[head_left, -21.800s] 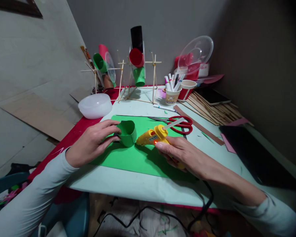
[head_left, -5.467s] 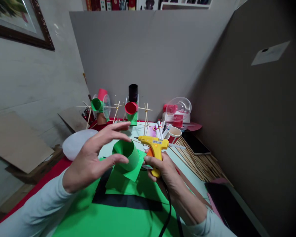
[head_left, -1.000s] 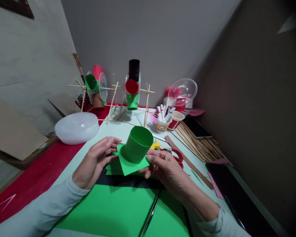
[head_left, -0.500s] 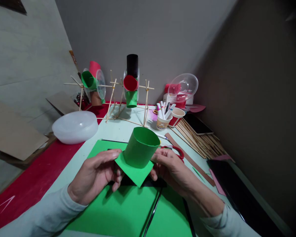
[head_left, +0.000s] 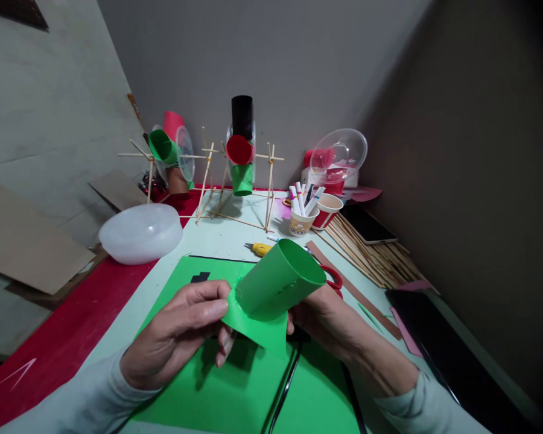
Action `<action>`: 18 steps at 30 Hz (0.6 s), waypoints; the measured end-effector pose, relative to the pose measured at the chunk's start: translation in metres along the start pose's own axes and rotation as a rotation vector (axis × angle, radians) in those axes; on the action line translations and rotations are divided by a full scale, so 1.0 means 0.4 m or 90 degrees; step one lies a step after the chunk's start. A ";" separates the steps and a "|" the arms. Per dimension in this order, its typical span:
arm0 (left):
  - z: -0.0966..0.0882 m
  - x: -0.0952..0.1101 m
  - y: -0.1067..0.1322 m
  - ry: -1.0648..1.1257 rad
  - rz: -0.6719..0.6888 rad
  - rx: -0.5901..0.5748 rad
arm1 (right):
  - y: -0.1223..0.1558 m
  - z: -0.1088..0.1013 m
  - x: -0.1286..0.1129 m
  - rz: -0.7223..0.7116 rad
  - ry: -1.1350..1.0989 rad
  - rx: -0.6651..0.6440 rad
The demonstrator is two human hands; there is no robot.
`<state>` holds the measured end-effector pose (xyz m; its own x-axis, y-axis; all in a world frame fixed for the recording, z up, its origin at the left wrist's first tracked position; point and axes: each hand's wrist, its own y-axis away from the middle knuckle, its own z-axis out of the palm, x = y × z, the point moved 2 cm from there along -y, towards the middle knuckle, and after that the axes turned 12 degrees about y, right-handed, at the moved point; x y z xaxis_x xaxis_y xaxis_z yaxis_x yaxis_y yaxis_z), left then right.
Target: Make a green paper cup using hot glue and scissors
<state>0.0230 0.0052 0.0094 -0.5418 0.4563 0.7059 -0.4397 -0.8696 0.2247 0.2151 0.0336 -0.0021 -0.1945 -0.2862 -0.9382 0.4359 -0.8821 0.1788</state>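
A green paper tube [head_left: 276, 283] stands on a flat green paper base [head_left: 262, 331], and the whole piece is held in the air, leaning to the right with its open end up. Glue-like marks show along the tube's seam and foot. My left hand [head_left: 185, 325] pinches the base's left corner between thumb and fingers. On the far side, my right hand [head_left: 326, 319] grips the base's right edge; the tube hides part of its fingers. Below lies a large green sheet [head_left: 199, 392] with a black cable [head_left: 284, 386] across it.
Stick frames carrying coloured paper tubes [head_left: 242, 150] stand at the back. A cup of markers [head_left: 302, 223], a red-and-white cup [head_left: 328, 211], wooden sticks [head_left: 366, 253], red scissors [head_left: 333, 278] and a yellow-handled tool [head_left: 261, 248] lie around. A plastic bowl [head_left: 140, 234] sits left.
The green tube and its base have tipped to the right and turned between my hands. More of the yellow-handled tool shows behind it. Both hands keep hold.
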 end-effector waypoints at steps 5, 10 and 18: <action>0.027 0.006 0.013 -0.026 0.000 0.004 | 0.000 0.000 0.006 0.015 0.004 0.001; 0.034 0.006 0.015 -0.033 0.006 0.000 | 0.002 0.005 0.008 0.026 0.010 0.002; 0.032 0.005 0.014 -0.095 0.048 0.008 | 0.003 0.000 0.017 0.016 0.000 0.020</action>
<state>0.0285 -0.0014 0.0207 -0.4605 0.3572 0.8126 -0.3923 -0.9031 0.1746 0.2141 0.0305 -0.0083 -0.1837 -0.3076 -0.9336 0.4128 -0.8861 0.2107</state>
